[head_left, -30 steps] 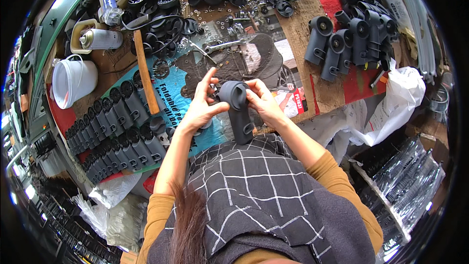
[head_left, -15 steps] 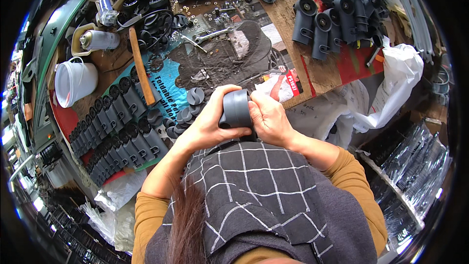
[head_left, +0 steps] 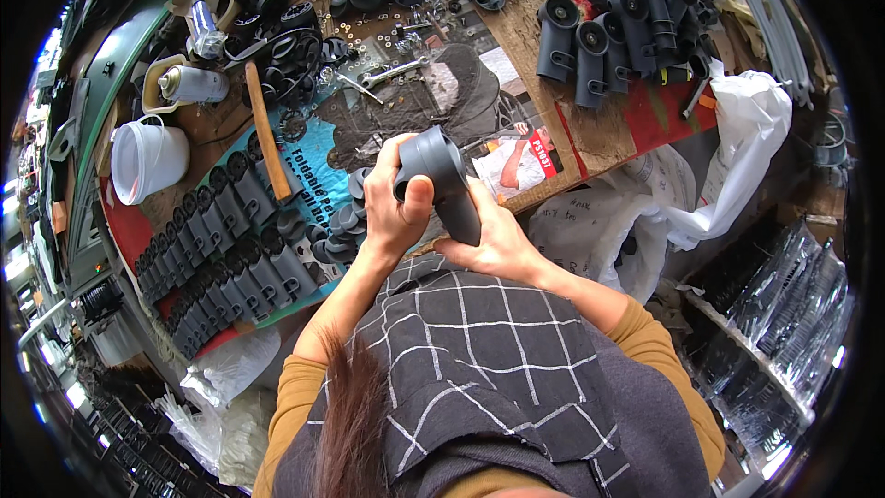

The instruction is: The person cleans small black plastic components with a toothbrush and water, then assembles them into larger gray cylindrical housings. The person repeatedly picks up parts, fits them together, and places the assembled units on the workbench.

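Observation:
Between my hands, above the front edge of the workbench, is a dark grey plastic fitting (head_left: 441,171) with a wide round head and a tapering stem. My left hand (head_left: 395,198) grips the round head, its thumb toward me. Around the stem, lower and to the right, my right hand (head_left: 495,242) is closed with fingers behind it. Small round dark caps (head_left: 343,226) lie just left of my left hand. A cardboard sheet with a printed picture (head_left: 415,101) lies on the bench beyond the fitting.
Rows of similar grey fittings (head_left: 230,249) stand at the left; more are piled far right (head_left: 608,37). A wooden handle (head_left: 265,134), white bucket (head_left: 149,159), spray can (head_left: 194,85) and wrench (head_left: 392,72) lie farther back. A white plastic bag (head_left: 737,148) hangs at the right edge.
The fitting has turned so its stem now shows, pointing down toward me. My right hand has shifted from the head's right side to the stem; my left hand has moved slightly left.

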The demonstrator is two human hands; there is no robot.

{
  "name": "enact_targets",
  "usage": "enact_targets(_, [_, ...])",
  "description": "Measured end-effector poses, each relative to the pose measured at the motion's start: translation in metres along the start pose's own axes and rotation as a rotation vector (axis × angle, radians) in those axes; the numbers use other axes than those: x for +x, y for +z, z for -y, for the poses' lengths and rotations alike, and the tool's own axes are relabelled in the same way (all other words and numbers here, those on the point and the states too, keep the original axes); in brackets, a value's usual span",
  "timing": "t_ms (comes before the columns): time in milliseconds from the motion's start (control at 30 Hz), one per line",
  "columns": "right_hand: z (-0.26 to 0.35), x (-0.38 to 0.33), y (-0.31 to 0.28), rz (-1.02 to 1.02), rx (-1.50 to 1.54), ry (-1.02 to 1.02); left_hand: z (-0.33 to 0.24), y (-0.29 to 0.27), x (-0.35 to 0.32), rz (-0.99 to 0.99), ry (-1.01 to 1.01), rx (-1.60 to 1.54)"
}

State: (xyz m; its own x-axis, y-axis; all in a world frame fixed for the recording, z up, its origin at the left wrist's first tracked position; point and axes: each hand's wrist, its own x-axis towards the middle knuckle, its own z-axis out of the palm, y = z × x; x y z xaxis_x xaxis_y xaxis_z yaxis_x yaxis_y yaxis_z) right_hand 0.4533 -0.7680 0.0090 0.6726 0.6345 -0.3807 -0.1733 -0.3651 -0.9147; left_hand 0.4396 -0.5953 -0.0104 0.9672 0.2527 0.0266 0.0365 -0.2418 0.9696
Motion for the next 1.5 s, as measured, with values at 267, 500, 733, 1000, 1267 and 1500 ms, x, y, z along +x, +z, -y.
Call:
enact_targets(267, [-0.013, -0.003, 0.009, -0.207, -0.205, 0.060, 0.021, 0.019, -0.010, -0.043, -0.685, -0.822])
enact_targets(500, [-0.023, 0.020, -0.022, -0.455, -0.328, -0.156, 0.031, 0.037, -0.014, -0.147, -0.461, -0.577])
enact_targets(733, [-0.040, 0.017, -0.043, -0.241, -0.316, -0.281, 0.023, 0.063, -0.013, -0.026, -0.669, -0.732])
enact_targets(1000, [-0.066, 0.005, -0.079, -0.312, -0.557, -0.425, 0.027, 0.106, -0.005, -0.021, -0.876, -0.887])
enact_targets(1267, [-0.076, -0.013, -0.083, -0.116, -0.227, 0.037, 0.056, 0.131, 0.012, -0.023, -0.991, -1.091])
enact_targets(1500, [-0.123, 0.026, -0.108, -0.556, -0.413, 0.044, 0.083, 0.136, 0.032, 0.026, -0.804, -0.375])
